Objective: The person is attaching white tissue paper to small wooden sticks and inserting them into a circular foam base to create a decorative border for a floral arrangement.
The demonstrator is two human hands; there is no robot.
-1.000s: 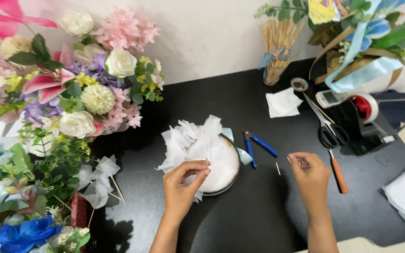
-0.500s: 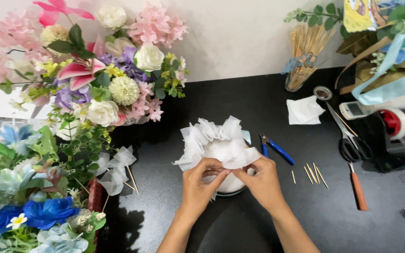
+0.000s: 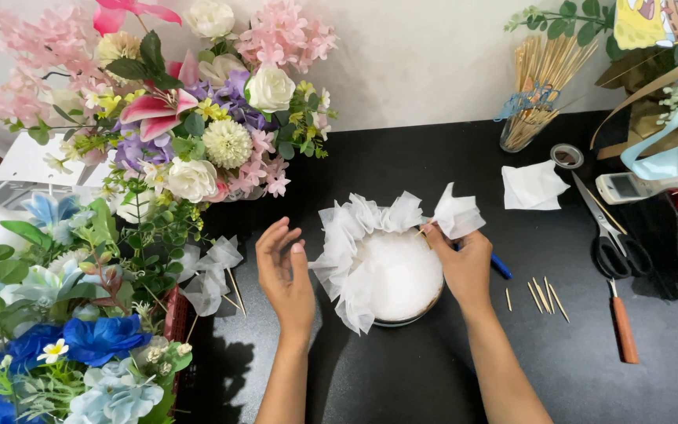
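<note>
Partly hidden stick (image 3: 424, 230), right hand (image 3: 464, 263) pinching

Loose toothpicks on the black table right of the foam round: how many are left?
5 loose toothpicks: one alone nearest the right hand, four in a cluster just right of it, left of the brown-handled tool. More may be hidden under the hand.

Two bare forearms enter from the lower edge of the frame, ending in the left hand (image 3: 286, 275) at lower centre and the right hand (image 3: 464, 263) beside it. No sleeves, gloves, rings or watch are visible; fingernails are short and unpainted.
</note>
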